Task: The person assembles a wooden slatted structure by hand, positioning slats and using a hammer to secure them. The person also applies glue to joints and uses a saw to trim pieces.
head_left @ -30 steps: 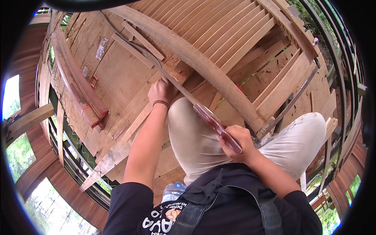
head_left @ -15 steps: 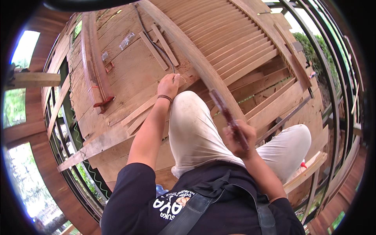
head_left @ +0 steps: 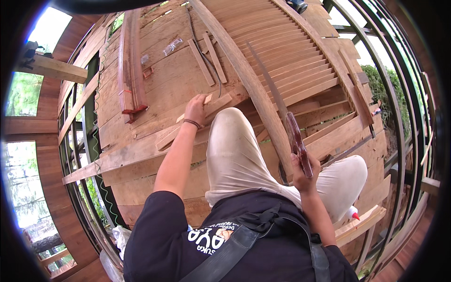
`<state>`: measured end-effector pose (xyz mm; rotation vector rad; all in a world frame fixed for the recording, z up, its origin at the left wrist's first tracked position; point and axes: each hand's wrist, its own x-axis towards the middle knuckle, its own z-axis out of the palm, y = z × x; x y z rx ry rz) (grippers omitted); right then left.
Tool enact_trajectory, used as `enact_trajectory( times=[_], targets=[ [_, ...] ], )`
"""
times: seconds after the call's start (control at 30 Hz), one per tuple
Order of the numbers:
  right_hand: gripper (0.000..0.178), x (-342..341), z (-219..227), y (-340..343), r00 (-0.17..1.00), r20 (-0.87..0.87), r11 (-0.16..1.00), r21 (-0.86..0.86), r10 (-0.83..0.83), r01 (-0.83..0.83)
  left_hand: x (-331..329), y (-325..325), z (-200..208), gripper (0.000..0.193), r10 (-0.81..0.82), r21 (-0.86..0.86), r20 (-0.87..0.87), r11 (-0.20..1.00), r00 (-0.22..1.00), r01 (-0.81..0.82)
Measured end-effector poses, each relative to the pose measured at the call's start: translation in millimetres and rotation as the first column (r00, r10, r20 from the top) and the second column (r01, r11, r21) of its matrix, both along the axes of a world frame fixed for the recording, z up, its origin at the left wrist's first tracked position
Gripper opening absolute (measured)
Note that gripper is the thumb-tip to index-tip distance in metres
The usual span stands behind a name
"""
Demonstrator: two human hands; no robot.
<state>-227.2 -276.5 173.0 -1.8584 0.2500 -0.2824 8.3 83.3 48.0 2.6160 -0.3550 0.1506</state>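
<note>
My right hand is closed around the reddish-brown handle of a handsaw. Its long blade points forward and slightly left, raised over a long wooden beam and a slatted wooden panel. My left hand, with a bracelet at the wrist, is closed on a thin pale wood strip beyond my left knee. The strip's ends show on either side of the fist. Beside that hand lies another short wood piece, resting near a long plank.
Ahead on the left lie dark reddish boards tied together. Two short battens and a black cable lie on the sawdust-strewn plank floor. The curved beam runs past my knees. A white bottle with a red tip is at right.
The saw has swung up and right, and its blade now shows clearly. My left hand has come slightly left and nearer, with the thin strip now visible in it.
</note>
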Motion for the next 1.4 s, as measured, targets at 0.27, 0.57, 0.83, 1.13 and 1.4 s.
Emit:
enact_trajectory(
  times=[0.27, 0.57, 0.83, 1.13, 1.4],
  targets=[
    [0.019, -3, 0, 2, 1.000, -0.018, 0.999, 0.038, 0.009, -0.008, -4, -25, 27, 0.042, 0.017, 0.172, 0.021, 0.985, 1.000, -0.020],
    [0.016, -3, -2, 5, 0.998, -0.026, 0.998, -0.042, 0.052, -0.053, 3, -44, 5, 0.064, 0.026, 0.296, -0.138, 0.955, 0.990, 0.016],
    [0.015, 0, 0, 9, 0.997, -0.053, 0.998, -0.024, 0.053, -0.055, 0, -38, -2, 0.064, -0.026, 0.205, -0.142, 0.977, 0.990, 0.055],
    [0.011, 1, -1, 12, 0.993, -0.087, 0.996, -0.006, 0.086, -0.087, -5, -36, -3, 0.051, -0.001, 0.040, -0.124, 0.999, 0.992, 0.006],
    [0.011, 2, -2, 12, 0.991, -0.066, 0.991, -0.050, 0.120, -0.123, -8, -39, 4, 0.051, 0.049, 0.084, -0.149, 0.996, 0.988, -0.036]
  ],
)
